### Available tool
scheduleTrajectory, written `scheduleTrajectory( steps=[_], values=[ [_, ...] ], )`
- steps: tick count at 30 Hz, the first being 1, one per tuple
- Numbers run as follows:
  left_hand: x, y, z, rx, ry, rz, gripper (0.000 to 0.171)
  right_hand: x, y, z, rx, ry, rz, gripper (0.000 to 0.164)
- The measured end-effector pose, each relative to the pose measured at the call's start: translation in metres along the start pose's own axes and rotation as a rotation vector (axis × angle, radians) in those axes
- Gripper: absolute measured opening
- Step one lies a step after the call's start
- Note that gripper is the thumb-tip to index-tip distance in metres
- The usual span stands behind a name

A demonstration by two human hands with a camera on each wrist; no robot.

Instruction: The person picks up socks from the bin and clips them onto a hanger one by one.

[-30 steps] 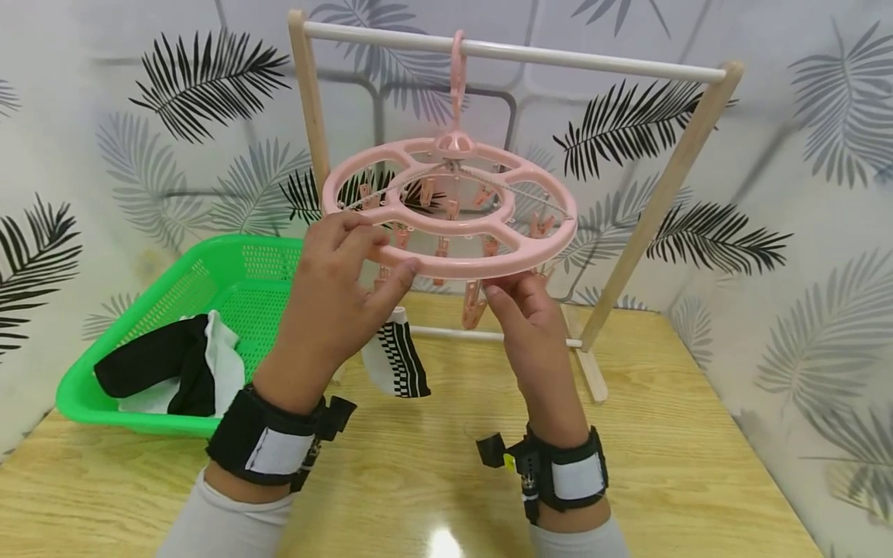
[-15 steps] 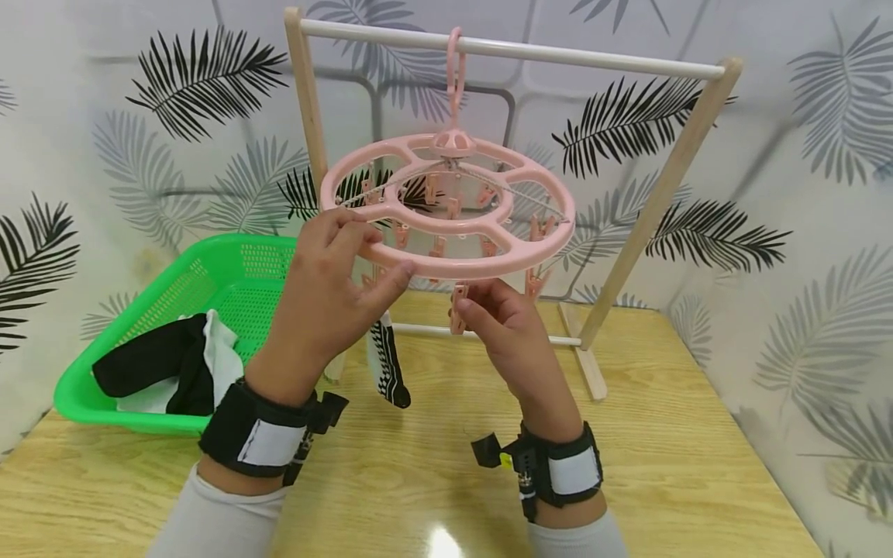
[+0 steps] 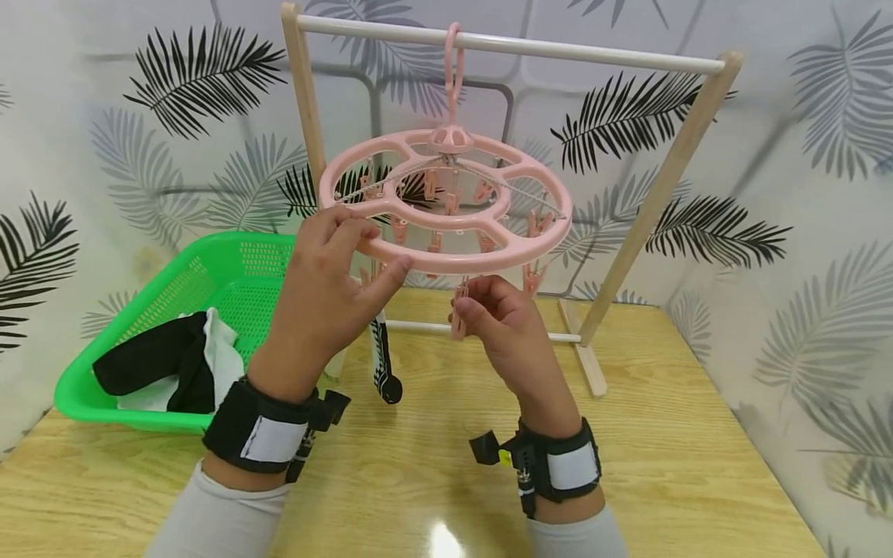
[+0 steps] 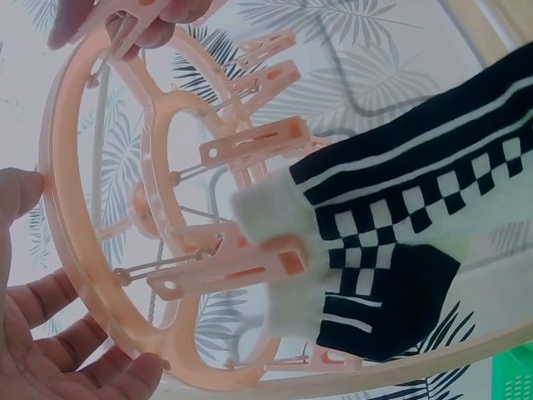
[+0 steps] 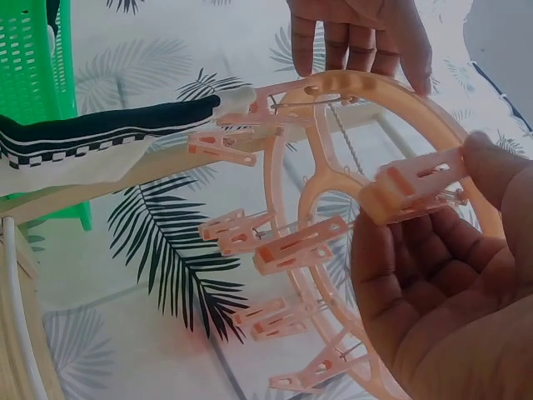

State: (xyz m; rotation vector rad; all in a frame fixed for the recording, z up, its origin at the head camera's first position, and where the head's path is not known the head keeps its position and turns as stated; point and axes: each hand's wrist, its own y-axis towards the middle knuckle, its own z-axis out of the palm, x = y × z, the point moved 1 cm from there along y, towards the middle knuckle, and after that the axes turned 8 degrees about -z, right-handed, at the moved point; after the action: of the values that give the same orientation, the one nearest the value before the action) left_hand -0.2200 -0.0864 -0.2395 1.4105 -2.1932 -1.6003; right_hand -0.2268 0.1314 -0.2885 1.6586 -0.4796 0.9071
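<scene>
A pink oval drying hanger [image 3: 537, 246] hangs by its hook from the white rail. My left hand [image 3: 324, 279] holds the near left of its rim, thumb on the front edge. Below the front rim, my right hand [image 3: 512, 318] pinches a pink clothespin [image 3: 459, 314] between thumb and fingers; the right wrist view shows this clothespin [image 5: 416, 183] close up. A white sock with black stripes and checks [image 3: 380, 356] dangles below my left hand. In the left wrist view a clothespin [image 4: 241, 271] grips the cuff of that sock [image 4: 375, 258].
A green basket [image 3: 84, 380] at the left holds black and white cloth items [image 3: 167, 356]. The wooden stand [image 3: 663, 194] with its white rail [image 3: 593, 53] rises behind the hands on the wood-grain table [image 3: 432, 457]. Several other clothespins [image 5: 304, 246] hang under the hanger.
My right hand has moved slightly left and now pinches the clothespin upright below the rim. The sock has turned edge-on and swung a little left. The left hand keeps its hold.
</scene>
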Motion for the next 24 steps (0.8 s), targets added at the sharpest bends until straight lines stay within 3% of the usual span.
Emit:
scheduleTrajectory(
  steps=[4, 10, 15, 20, 22, 24],
  values=[
    [0.001, -0.002, 0.002, -0.004, -0.005, -0.004, 0.039, 0.0, 0.0, 0.002, -0.031, -0.037, -0.013, 0.024],
    [0.001, -0.005, 0.004, -0.001, -0.018, -0.017, 0.038, 0.003, -0.001, 0.005, -0.096, -0.08, 0.049, 0.018],
    [0.003, -0.007, 0.001, -0.048, -0.089, -0.046, 0.034, 0.003, -0.002, 0.005, -0.11, -0.08, 0.068, 0.018],
    [0.013, -0.01, -0.011, -0.081, -0.243, -0.234, 0.027, 0.003, -0.002, 0.005, -0.104, -0.085, 0.068, 0.021],
    [0.019, -0.009, -0.019, -0.031, -0.269, -0.344, 0.027, 0.003, -0.001, 0.004, -0.1, -0.089, 0.061, 0.021],
    [0.029, -0.003, -0.028, 0.043, -0.235, -0.434, 0.03, 0.004, -0.001, 0.003, -0.102, -0.092, 0.053, 0.021]
  ],
)
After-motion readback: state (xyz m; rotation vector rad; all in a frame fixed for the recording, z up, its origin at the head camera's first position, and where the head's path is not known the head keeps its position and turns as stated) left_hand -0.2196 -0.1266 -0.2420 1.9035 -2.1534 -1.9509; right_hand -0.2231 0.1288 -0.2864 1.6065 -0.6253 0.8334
